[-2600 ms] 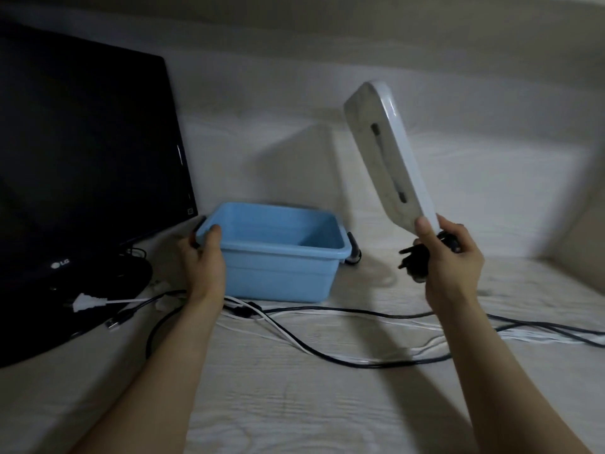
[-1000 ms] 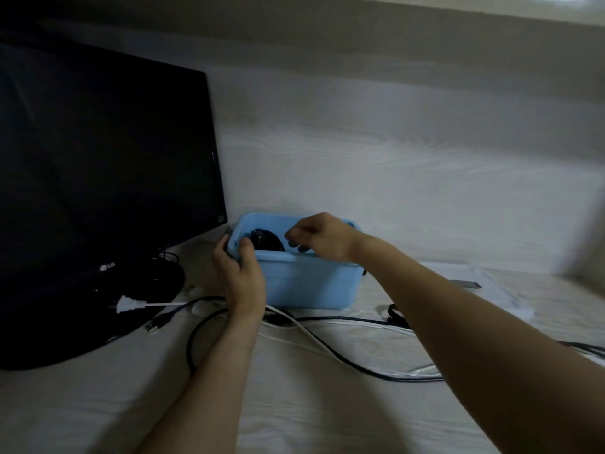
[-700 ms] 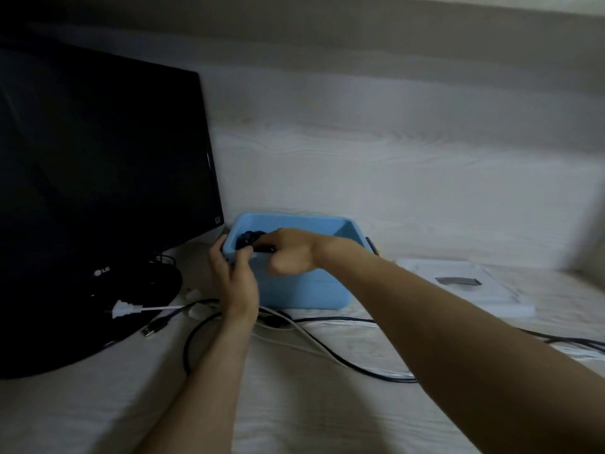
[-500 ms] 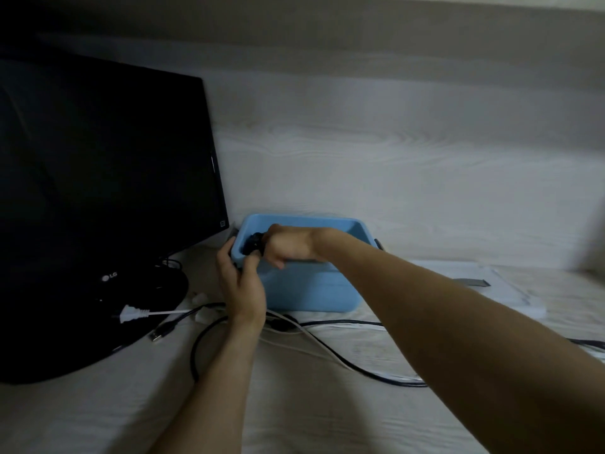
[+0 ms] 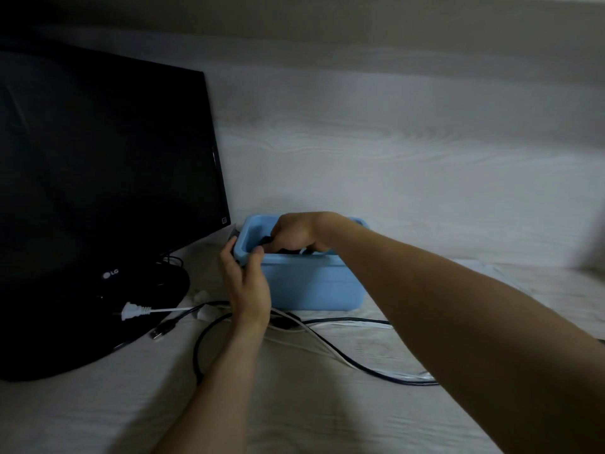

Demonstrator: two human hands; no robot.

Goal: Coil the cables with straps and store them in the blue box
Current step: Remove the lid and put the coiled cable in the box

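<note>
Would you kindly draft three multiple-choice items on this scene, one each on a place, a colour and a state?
1. Where is the right hand?
A. flat on the table
B. reaching into the blue box
C. on the monitor

2. What colour is the two-prong plug lying by the monitor's base?
A. white
B. red
C. yellow

3. What is the left hand doing?
A. hanging free
B. pressing the monitor
C. gripping the box's near-left corner

Answers:
1 B: its curled fingers sit inside the rim around a black cable bundle.
2 A: the plug and its cord look white against the dark base.
3 C: thumb and fingers wrap around that corner of the rim.
</note>
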